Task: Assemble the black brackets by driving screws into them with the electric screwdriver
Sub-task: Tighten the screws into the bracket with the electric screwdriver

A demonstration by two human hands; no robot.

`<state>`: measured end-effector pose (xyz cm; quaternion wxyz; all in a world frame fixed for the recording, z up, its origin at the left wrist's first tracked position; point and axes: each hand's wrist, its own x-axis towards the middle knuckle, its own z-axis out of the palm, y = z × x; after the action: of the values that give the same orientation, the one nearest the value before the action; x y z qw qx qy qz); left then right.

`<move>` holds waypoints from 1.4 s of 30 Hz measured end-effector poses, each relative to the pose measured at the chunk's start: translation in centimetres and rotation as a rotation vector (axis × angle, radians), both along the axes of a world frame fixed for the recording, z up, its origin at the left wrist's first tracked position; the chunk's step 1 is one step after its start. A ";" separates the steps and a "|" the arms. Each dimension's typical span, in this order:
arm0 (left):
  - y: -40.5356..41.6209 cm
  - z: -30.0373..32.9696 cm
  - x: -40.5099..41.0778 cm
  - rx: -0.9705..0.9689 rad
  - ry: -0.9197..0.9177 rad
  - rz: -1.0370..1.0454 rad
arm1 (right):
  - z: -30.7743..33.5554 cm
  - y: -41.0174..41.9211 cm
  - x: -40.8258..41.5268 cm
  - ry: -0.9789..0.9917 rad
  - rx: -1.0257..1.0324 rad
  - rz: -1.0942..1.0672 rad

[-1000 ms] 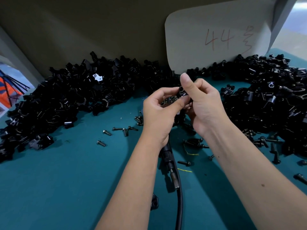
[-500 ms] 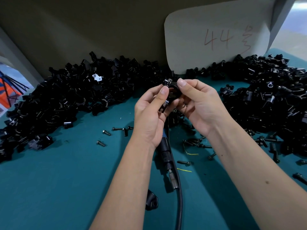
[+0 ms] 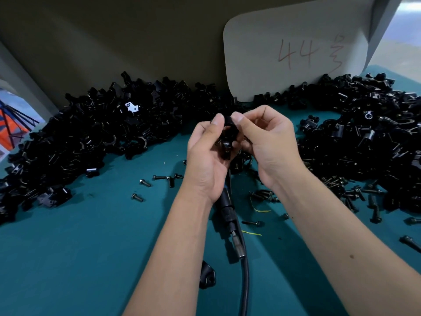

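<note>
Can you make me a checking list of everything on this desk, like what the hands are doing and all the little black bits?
Surface: teal mat, mostly bare near the front.
Job's things: one black bracket held up between both hands; screwdriver lying on the mat under the wrists; loose screws scattered left and right.
Clutter: big bracket piles along the back and right; one stray bracket piece near the front; yellow wire scraps.
Hands: left hand and right hand both pinch the bracket.
Cables: black cord runs from the screwdriver toward the front edge.
Surroundings: card marked 44 leaning on the back wall.
</note>
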<state>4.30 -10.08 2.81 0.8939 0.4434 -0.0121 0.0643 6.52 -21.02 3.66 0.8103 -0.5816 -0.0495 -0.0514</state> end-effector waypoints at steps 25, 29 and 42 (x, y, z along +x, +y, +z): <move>6.5 -0.4 0.7 -0.183 0.331 0.381 | 0.4 2.5 0.9 0.164 -0.963 0.143; 6.4 -0.8 0.8 -0.119 0.372 0.270 | 2.4 0.2 1.5 0.298 -0.341 0.172; 5.3 -1.2 0.1 0.404 0.426 -0.264 | 4.9 -2.3 1.5 0.227 0.598 0.223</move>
<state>4.44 -4.76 1.59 0.7710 0.6099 0.1055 -0.1500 7.98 -23.35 8.60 0.9460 -0.3112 -0.0050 0.0907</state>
